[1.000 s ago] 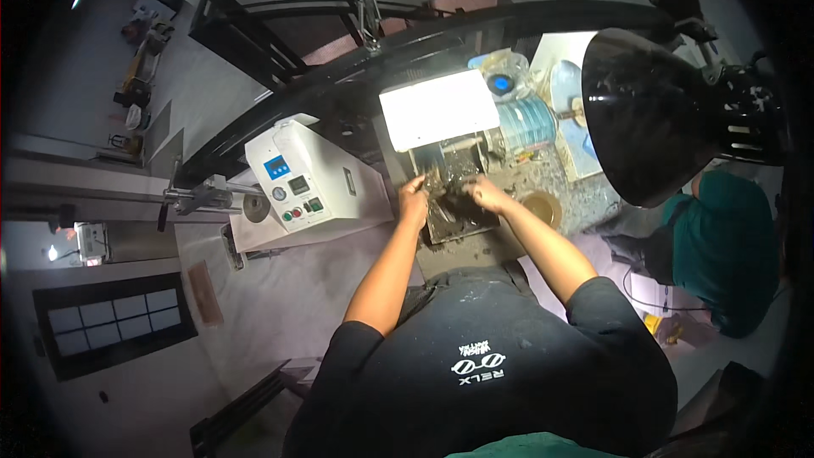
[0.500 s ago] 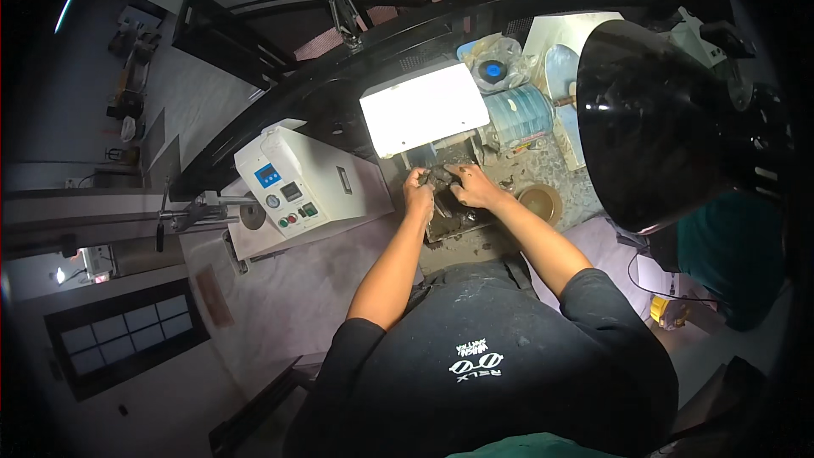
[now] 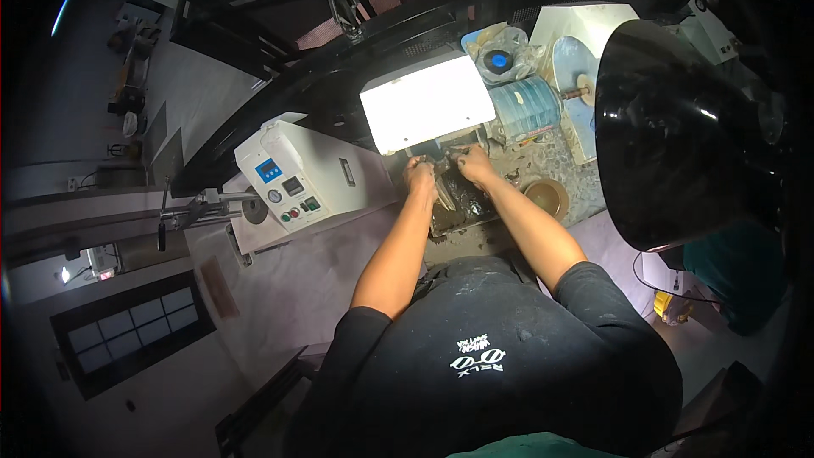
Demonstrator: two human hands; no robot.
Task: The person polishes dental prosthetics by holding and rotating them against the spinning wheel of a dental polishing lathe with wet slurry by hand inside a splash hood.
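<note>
Gridded window: dark frame (image 3: 131, 335), low at far left.
White control cabinet (image 3: 360, 191): standing left of the work area; blue display, gauge and coloured buttons on its front.
Left hand (image 3: 420, 176): fingers curled and clamped on the near left side of a dark piece; fingertips partly hidden.
White hood (image 3: 428, 103): brightly lit, directly beyond both hands.
Dark piece (image 3: 440, 167): between the two hands, just in front of the hood and above the far part of the tray; its outline is too dark to identify.
Wet tray (image 3: 465, 216): dark and muddy, beneath the hands.
Right hand (image 3: 475, 165): fingers bent toward the dark piece, tips darkened; cannot tell whether they are closed on it.
Teal finned motor (image 3: 526, 110): right of the hood, its shaft pointing right; a clear plastic bag (image 3: 530, 57) lies beyond it.
Brown bowl (image 3: 545, 198): on the worktop, right of the tray.
Yellow object (image 3: 670, 307): low at right; kind unclear.
Black lampshade (image 3: 678, 136): large, right of the worktop.
Co-worker: green clothing (image 3: 736, 276) partly visible below the lampshade.
</note>
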